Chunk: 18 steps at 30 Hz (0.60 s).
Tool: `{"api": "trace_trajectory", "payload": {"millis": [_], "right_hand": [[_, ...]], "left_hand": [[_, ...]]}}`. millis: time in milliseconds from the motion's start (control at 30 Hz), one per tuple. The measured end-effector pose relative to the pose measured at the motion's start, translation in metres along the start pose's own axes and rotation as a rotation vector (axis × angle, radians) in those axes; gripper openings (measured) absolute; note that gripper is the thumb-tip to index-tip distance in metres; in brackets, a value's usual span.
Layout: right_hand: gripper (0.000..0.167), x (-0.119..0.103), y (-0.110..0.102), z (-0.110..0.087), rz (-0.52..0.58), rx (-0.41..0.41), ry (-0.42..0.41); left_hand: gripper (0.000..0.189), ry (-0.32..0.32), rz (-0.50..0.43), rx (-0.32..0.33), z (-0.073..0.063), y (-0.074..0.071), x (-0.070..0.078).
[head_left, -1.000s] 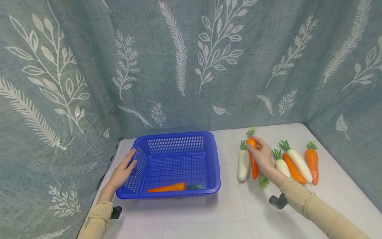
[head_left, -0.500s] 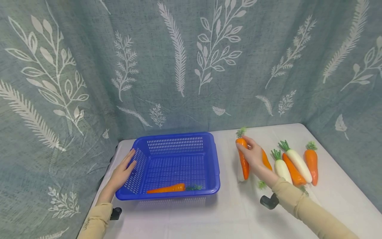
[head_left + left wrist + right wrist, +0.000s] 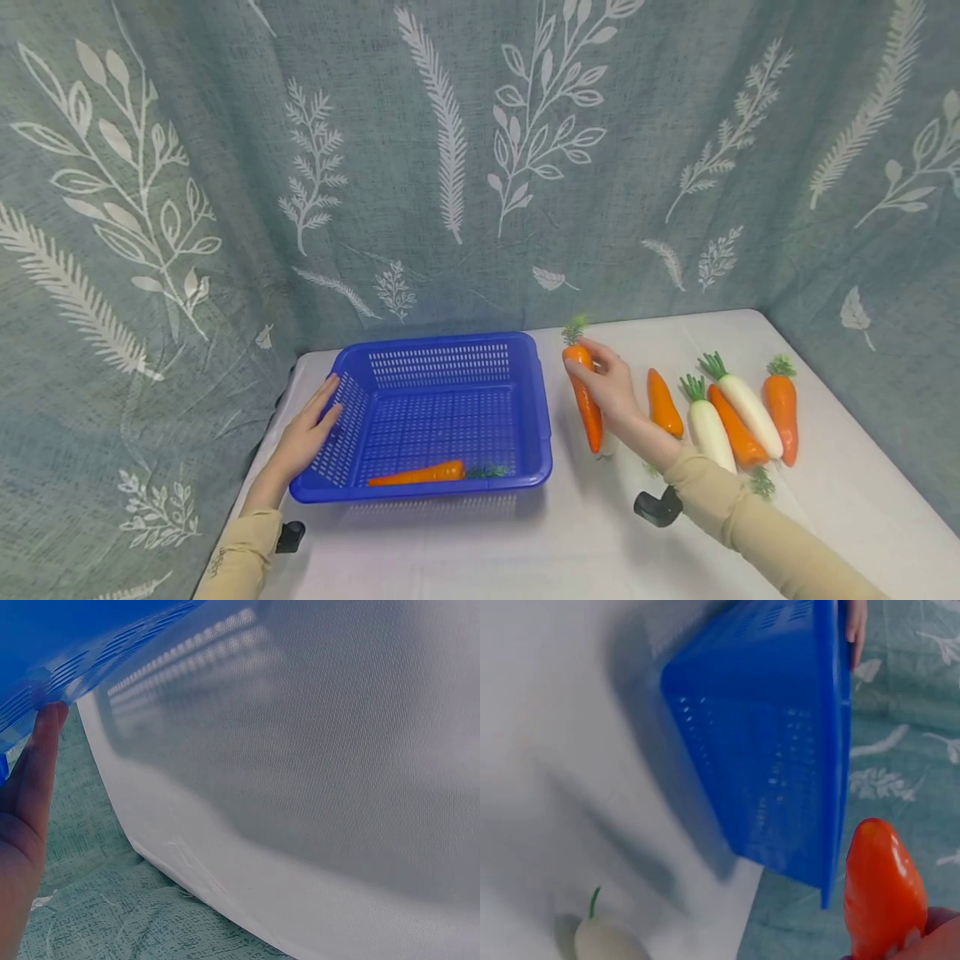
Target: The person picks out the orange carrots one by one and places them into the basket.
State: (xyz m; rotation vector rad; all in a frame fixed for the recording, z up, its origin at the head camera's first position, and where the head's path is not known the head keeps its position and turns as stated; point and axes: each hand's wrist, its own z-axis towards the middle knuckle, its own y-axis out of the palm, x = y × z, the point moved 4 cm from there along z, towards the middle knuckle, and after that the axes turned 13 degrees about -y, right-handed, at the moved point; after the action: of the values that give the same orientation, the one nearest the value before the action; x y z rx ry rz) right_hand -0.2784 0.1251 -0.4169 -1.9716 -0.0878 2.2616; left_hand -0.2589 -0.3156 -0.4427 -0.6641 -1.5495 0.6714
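Note:
My right hand [image 3: 609,390] pinches an orange carrot [image 3: 582,398] near its leafy top and holds it above the table, just right of a blue plastic basket [image 3: 545,417]. The carrot's tip [image 3: 885,881] shows large in the right wrist view. Under the carrot and hand, a white radish [image 3: 607,445] is mostly hidden. With its fingers straight, my left hand [image 3: 303,433] rests against the basket's left rim; its fingertips touch the perforated side in the left wrist view. Another carrot [image 3: 420,474] lies inside the basket along the near wall.
Right of my right hand lie more carrots, one short and leaning [image 3: 663,404], one at the far right [image 3: 782,417]. Among them are two white radishes, a nearer one [image 3: 711,433] and a longer one [image 3: 752,412]. A leaf-patterned curtain [image 3: 480,167] hangs behind the white table [image 3: 480,550].
My right hand has moved left with the carrot, from over the white radish toward the basket. The short carrot behind it has come into view. My left hand has stayed on the rim.

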Motion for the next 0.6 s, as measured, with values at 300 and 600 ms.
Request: {"api": "trace_trajectory", "payload": {"millis": [300,600], "right_hand": [[0.048,-0.017,0.023,-0.004,0.068,-0.042,-0.058],[0.049,-0.023,0.048,-0.011,0.11,-0.056,-0.096]], "left_hand": [[0.056,-0.007,-0.002,-0.008,0.0,-0.001,-0.001],[0.056,-0.002,0.001,-0.001,-0.001,0.0,-0.001]]}}
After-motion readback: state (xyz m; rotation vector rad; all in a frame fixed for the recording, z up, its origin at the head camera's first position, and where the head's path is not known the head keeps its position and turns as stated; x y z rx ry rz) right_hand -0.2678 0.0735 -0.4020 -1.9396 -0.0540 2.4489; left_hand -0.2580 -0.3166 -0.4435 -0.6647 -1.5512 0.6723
